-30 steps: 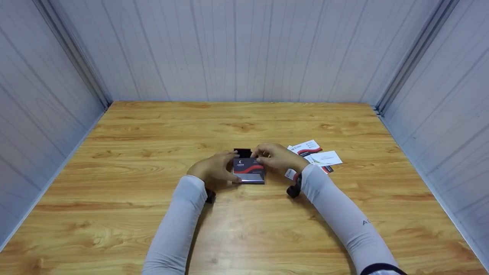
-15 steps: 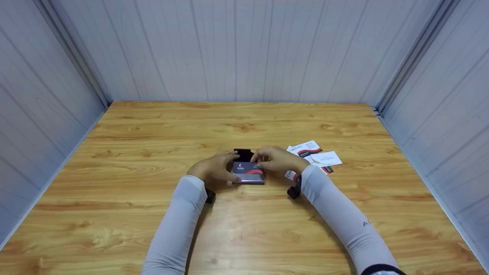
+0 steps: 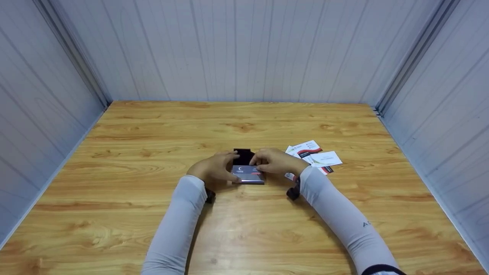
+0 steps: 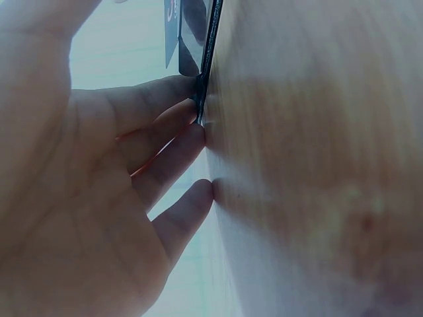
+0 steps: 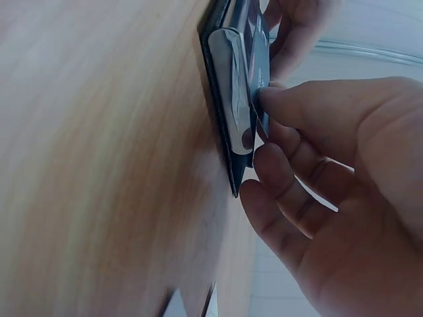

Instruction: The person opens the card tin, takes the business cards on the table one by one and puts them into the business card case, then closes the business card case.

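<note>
A black business card holder (image 3: 248, 178) with a shiny metal pocket lies on the table, its dark flap (image 3: 241, 157) folded out on the far side. My left hand (image 3: 215, 167) steadies its left edge, thumb at the near corner and fingers farther back; some fingertips meet the tabletop in the left wrist view. Between thumb and fingers my right hand (image 3: 280, 161) pinches a dark business card (image 3: 246, 169) with a red stripe at its right end. The card's near part is inside the metal pocket. In the right wrist view the card (image 5: 263, 66) stands slightly out from the holder (image 5: 230, 92).
Several loose business cards (image 3: 326, 158), white and dark with red bands, lie overlapping to the right of my right hand. The wooden table (image 3: 244, 229) is bounded by pale panel walls (image 3: 244, 49) at the back and both sides.
The business card has slid toward me, deeper into the pocket, so less of its red stripe shows and more of the black flap. My right hand moved nearer with it; my left hand stayed.
</note>
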